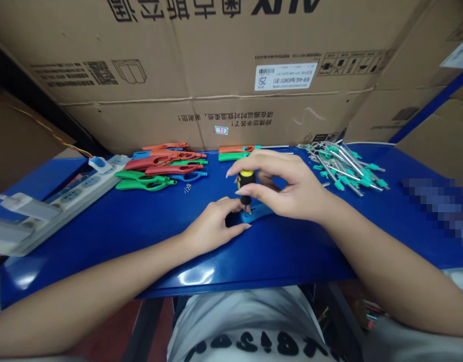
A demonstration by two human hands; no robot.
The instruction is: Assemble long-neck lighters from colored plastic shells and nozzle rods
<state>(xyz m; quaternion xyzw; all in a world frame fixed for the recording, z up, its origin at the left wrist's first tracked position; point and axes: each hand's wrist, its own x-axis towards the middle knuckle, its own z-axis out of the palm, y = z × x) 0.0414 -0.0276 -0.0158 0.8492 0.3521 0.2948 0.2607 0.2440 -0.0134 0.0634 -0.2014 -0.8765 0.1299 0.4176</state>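
My right hand (291,188) grips a short black-and-yellow screwdriver (246,187) between thumb and fingers. The screwdriver stands upright with its tip down at a blue lighter casing (258,212), which lies flat on the table. Part of the casing is covered by my right hand. My left hand (214,223) curls around the casing's left end, thumb on the near side and fingers on the far side, steadying it. A few small screws (188,187) lie on the table to the left, beyond my left hand.
Red, green and blue lighter casings (152,163) are heaped at back left, beside a white power strip (76,196). Lighters with metal tubes (237,149) lie at the back. Metal tubes with teal parts (348,168) form a pile at right. A cardboard wall (159,115) stands behind.
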